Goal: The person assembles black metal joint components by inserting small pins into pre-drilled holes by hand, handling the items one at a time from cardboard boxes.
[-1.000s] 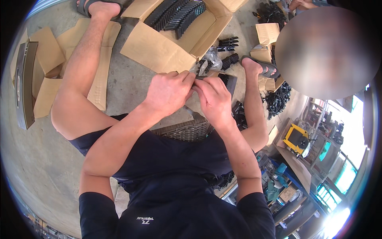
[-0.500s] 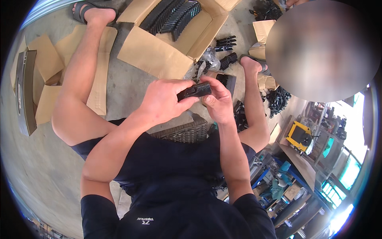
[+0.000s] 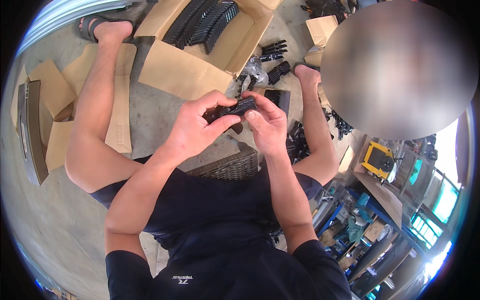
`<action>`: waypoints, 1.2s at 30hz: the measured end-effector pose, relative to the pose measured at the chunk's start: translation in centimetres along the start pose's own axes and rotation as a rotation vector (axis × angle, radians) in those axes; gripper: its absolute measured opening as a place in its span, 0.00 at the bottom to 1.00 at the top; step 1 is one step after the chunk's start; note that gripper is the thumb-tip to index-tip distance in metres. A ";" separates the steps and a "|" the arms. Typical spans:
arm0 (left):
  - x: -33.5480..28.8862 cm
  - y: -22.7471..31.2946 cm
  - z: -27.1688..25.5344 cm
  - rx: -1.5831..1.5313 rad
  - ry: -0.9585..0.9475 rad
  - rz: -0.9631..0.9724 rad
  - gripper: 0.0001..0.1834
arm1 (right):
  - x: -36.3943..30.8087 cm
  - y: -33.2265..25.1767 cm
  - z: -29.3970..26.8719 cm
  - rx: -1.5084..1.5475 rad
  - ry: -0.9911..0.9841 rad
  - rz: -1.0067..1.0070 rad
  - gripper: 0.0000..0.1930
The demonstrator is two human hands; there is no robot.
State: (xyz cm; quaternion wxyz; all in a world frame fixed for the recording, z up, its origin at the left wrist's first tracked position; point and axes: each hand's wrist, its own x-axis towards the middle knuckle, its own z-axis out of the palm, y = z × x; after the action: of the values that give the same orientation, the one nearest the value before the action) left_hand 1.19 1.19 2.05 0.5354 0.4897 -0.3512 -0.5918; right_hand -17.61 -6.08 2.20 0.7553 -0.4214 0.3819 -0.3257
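Between my hands, above my lap, is a short black plastic-looking part [image 3: 238, 107], roughly tube-shaped with a glossy surface. My left hand [image 3: 196, 122] grips its left end between thumb and fingers. My right hand [image 3: 266, 120] pinches the other end with thumb and forefinger. Part of the piece is hidden behind my fingers. Past my hands stands an open cardboard box [image 3: 186, 74] with rows of similar black pieces [image 3: 202, 22] stacked inside. Loose black parts [image 3: 278, 73] and clear plastic wrap [image 3: 256, 71] lie just right of that box.
A wicker basket [image 3: 231, 167] sits between my legs. Flattened cardboard [image 3: 119, 107] and a long dark panel [image 3: 33, 132] lie at the left. More black parts [image 3: 296, 146] are heaped by my right leg. A blurred shape covers the upper right; a yellow device [image 3: 377, 160] and shelving stand below it.
My left hand has turned slightly and its fingers have shifted on the black part, showing more of its left end. The whole view has slid a little to the left.
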 end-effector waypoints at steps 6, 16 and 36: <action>0.4 -0.8 0.2 -0.127 0.040 0.020 0.12 | 0.4 -1.4 0.8 -0.126 0.016 0.043 0.19; 2.0 -0.5 -1.6 -0.679 0.156 -0.123 0.11 | 8.4 7.4 -10.9 -1.283 0.256 0.001 0.09; 2.7 -0.5 -2.2 -0.757 0.213 -0.227 0.12 | 7.7 14.2 -10.5 -1.249 0.258 -0.093 0.07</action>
State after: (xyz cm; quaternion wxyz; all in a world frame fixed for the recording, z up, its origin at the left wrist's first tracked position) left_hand 3.34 -1.10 0.44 0.6424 0.3524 0.0049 -0.6805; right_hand -20.35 -10.24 -16.43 0.3006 -0.7557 0.5689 -0.1222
